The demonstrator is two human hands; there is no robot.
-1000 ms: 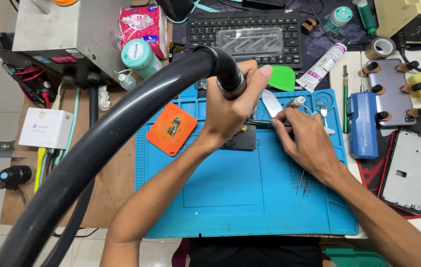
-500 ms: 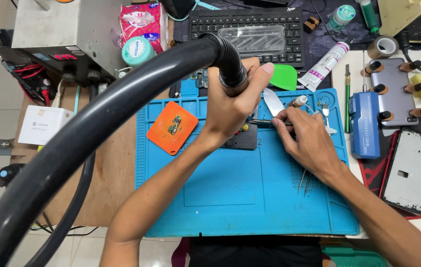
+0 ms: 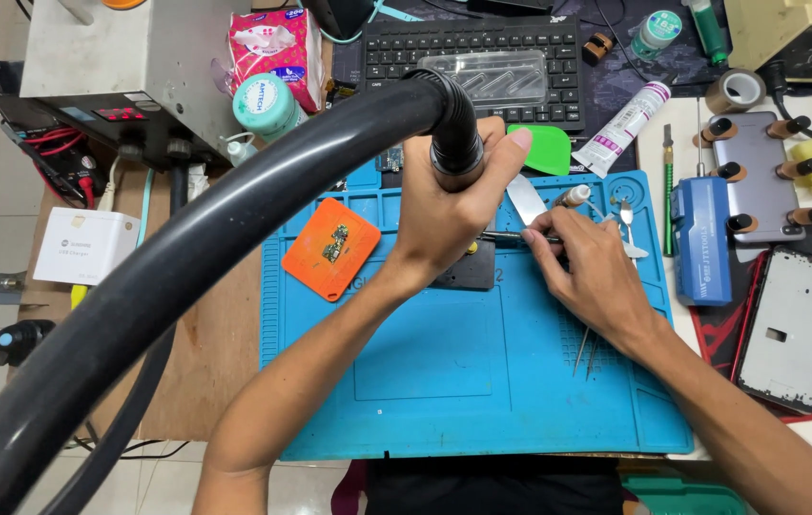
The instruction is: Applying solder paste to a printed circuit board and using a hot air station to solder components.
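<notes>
Left hand [image 3: 444, 215] wrapped round ribbed end of thick black flexible hose [image 3: 234, 248], held over small dark block [image 3: 468, 269] on blue silicone work mat [image 3: 444, 381]. Right hand [image 3: 587, 272] pinched shut on thin metal tool [image 3: 511, 236], tip at block. Orange pad [image 3: 331, 248] lying left of block.

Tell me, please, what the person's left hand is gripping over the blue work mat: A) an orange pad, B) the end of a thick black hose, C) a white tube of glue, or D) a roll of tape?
B: the left hand is wrapped around the ribbed end of the thick black hose, held above the blue mat, while the right hand holds a thin tool beside it.
</notes>
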